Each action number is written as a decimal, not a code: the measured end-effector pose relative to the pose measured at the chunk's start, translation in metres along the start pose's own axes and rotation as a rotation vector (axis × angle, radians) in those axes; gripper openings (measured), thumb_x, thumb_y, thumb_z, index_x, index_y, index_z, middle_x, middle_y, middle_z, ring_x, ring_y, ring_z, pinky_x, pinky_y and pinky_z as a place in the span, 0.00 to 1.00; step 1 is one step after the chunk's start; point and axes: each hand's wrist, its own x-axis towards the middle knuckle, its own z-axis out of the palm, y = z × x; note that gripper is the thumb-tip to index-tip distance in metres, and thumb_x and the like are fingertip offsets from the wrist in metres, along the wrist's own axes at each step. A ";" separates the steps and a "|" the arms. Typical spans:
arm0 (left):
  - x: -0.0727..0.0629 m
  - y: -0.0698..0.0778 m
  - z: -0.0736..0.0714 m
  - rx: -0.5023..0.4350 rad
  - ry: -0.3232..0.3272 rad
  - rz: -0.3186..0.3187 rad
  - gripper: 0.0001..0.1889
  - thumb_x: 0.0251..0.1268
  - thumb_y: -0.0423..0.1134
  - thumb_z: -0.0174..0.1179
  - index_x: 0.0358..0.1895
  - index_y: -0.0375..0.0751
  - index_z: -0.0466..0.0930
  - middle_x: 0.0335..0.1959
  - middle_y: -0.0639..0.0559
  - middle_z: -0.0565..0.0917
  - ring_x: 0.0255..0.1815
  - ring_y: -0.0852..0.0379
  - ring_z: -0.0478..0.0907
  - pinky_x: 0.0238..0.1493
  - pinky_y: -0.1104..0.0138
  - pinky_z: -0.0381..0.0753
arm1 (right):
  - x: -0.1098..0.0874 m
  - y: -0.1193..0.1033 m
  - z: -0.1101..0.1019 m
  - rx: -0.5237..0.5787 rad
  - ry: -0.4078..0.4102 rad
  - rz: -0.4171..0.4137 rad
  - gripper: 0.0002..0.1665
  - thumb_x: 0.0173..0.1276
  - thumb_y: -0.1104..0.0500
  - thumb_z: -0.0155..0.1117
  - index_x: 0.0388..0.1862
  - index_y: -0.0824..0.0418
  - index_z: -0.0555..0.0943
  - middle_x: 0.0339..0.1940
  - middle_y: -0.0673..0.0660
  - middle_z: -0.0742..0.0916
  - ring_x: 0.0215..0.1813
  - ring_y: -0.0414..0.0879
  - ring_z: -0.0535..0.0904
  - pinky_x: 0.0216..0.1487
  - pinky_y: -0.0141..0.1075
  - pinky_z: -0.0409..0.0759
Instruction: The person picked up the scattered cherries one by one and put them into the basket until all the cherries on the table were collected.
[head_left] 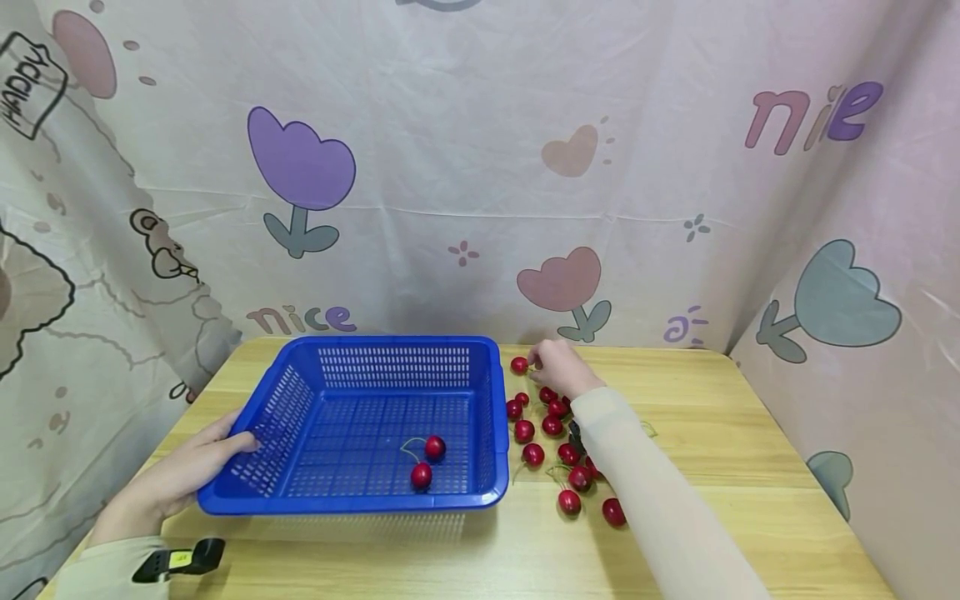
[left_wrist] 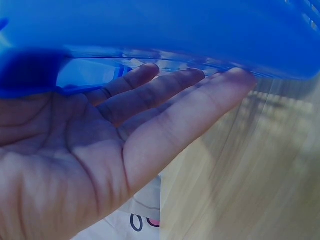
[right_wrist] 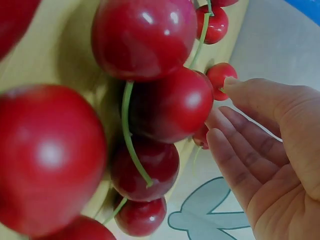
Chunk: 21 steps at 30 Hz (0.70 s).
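Note:
A blue plastic basket (head_left: 352, 505) with slotted sides holds two red cherries, one cherry (head_left: 435, 447) behind the other. My left hand (head_left: 183, 467) grips its left side, thumb over the rim and fingers (left_wrist: 170, 112) underneath. Toward the back of the table, my right hand (head_left: 564, 368) is at a lone cherry (head_left: 520, 365) beside the basket's far right corner. Thumb and forefinger seem to pinch that cherry's stem, though in the right wrist view the thumb (right_wrist: 255, 95) hides the forefinger. My other right fingers are spread apart below it.
Several loose cherries (head_left: 552, 426), some with green stems, lie right of the basket, partly under my right forearm (head_left: 667, 508). A wooden table (head_left: 720, 433) carries everything. Printed cloth (head_left: 450, 167) hangs behind and at both sides.

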 end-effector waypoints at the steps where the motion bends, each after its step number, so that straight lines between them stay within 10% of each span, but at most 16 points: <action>1: 0.000 0.000 0.000 0.001 0.000 0.001 0.42 0.84 0.34 0.39 0.83 0.27 0.19 0.57 0.40 0.82 0.51 0.47 0.88 0.48 0.49 0.91 | 0.001 0.000 0.001 -0.008 0.004 -0.004 0.08 0.68 0.66 0.75 0.46 0.66 0.91 0.39 0.59 0.91 0.38 0.47 0.82 0.49 0.42 0.87; 21: 0.000 0.000 0.000 0.003 -0.010 0.018 0.41 0.84 0.34 0.39 0.83 0.26 0.20 0.56 0.41 0.82 0.51 0.48 0.88 0.48 0.49 0.91 | 0.006 -0.004 0.006 -0.045 0.070 0.007 0.04 0.68 0.68 0.71 0.37 0.64 0.91 0.37 0.59 0.93 0.34 0.46 0.84 0.48 0.43 0.89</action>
